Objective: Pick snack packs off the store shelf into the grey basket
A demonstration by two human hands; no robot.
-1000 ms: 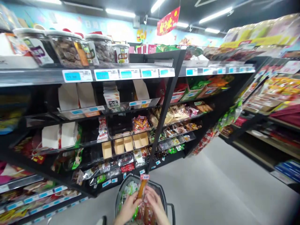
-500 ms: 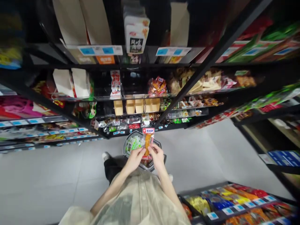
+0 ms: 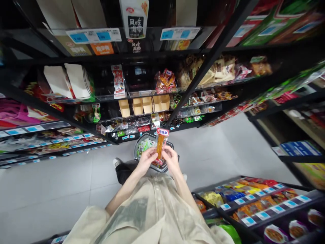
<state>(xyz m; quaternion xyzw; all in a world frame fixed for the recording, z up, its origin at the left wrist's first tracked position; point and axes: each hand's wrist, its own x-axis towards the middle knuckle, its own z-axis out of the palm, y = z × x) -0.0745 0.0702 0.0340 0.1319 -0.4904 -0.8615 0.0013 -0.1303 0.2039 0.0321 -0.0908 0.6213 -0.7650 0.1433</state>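
Between my two hands is a clear snack packet [image 3: 160, 143] with orange-brown sticks inside and a red and blue printed top. My left hand [image 3: 148, 158] pinches its lower left edge with thumb and fingers. On the opposite edge my right hand [image 3: 170, 157] grips it the same way. Under the packet, a dark shopping basket [image 3: 137, 142] stands on the floor, partly hidden by my hands. White and green packets [image 3: 146, 145] lie in its left part.
In front rises a black shelf unit with price tags [image 3: 95, 35]. One tier bears a heap of orange-red snack packets [image 3: 165, 81] and a red and white packet [image 3: 118, 81]. Open cardboard boxes [image 3: 142, 105] sit lower down. Bagged snacks fill a low rack [image 3: 264, 200] at right; grey tiled floor [image 3: 63, 183] lies around me.
The view has shifted, so the shelves sit higher and slightly left in the picture. Both hands still hold the packet, now tilted a little to the right at its top.
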